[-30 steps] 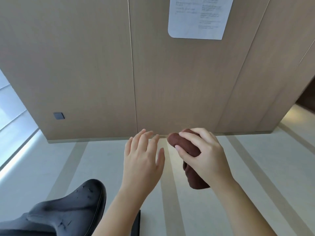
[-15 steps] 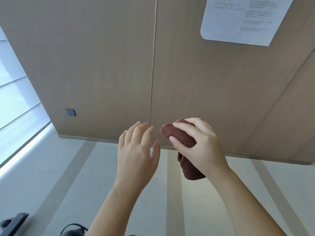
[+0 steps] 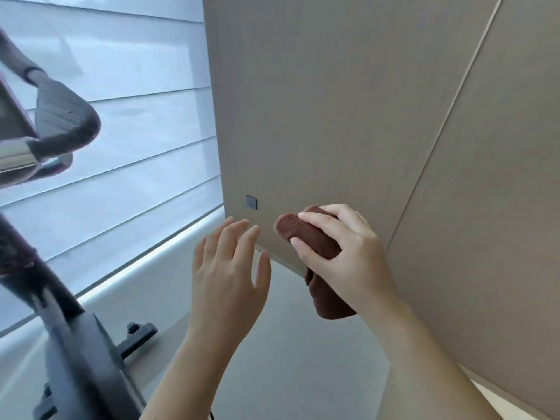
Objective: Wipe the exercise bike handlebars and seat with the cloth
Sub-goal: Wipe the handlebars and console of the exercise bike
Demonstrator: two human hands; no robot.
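A tan wood-grain panelled wall [image 3: 348, 101] fills the upper right and serves as the reference for everything else. To the left of the wall hangs a pale blue-white window blind with horizontal bands [image 3: 136, 95], meeting the wall at a vertical corner. Below the wall's bottom edge runs a pale grey smooth floor [image 3: 303, 365].

Well to the left of the wall, in front of the blind, stands a dark grey exercise bike frame [image 3: 78, 353], blurred, with a short black foot bar [image 3: 136, 333] pointing towards the wall. Above the frame, farthest from the wall, curves the bike's dark grey padded handlebar [image 3: 65, 119], next to a shiny metal tube.

The right hand [image 3: 351, 256] is raised in front of the wall's lower edge, forearm reaching up from the bottom right. Its fingers and thumb are curled round a rust-brown towelling cloth [image 3: 306, 233], rolled into a thick wad; one end sticks out past the fingertips to the left and the rest hangs below the palm, over the line where the wall meets the floor. The cloth touches neither the wall nor the bike and is well apart from the handlebar.

The left hand [image 3: 227, 283] hovers just left of the cloth, back to the camera, fingers straight and relaxed, slightly spread, holding nothing.

A small dark square plate [image 3: 251, 202] sits low on the wall, just above the left fingertips.
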